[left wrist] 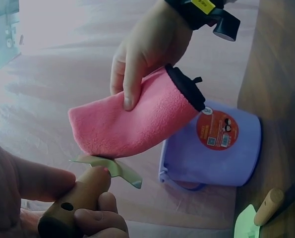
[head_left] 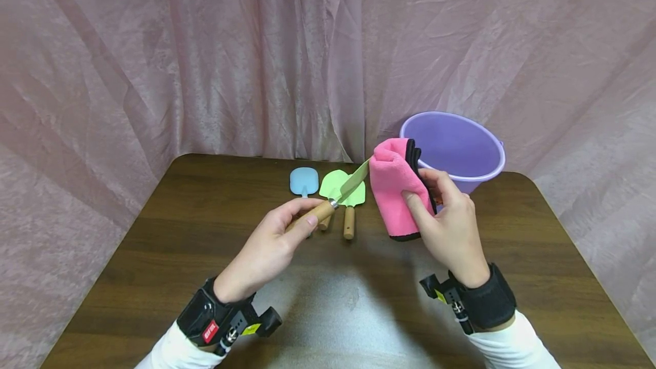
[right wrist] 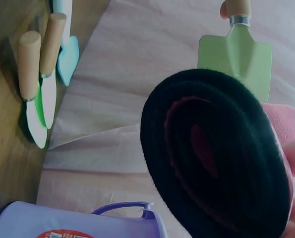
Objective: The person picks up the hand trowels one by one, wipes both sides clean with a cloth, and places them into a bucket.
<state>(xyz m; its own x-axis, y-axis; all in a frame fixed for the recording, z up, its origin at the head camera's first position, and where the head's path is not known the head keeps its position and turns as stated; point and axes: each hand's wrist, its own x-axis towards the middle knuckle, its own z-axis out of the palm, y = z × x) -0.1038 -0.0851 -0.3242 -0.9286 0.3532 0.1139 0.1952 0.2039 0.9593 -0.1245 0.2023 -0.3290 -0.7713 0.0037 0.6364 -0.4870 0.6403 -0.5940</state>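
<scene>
My left hand (head_left: 271, 246) grips the wooden handle of a small green garden trowel (head_left: 355, 180), its blade angled up to the right. In the left wrist view the blade's tip end overlaps the pink cloth. My right hand (head_left: 451, 221) pinches a folded pink cloth (head_left: 393, 189) with black edging, thumb on the near face and fingers behind. Seen in the right wrist view, the black-edged end of the cloth (right wrist: 211, 148) shows rolled layers, with the held trowel's green blade (right wrist: 236, 54) partly hidden behind it.
A purple bucket (head_left: 482, 177) stands at the table's back right, just behind the cloth. Two green trowels (head_left: 349, 221) with wooden handles and a light blue scoop (head_left: 304, 180) lie at the back middle of the brown table (head_left: 205, 204). A pink curtain (head_left: 266, 61) hangs behind.
</scene>
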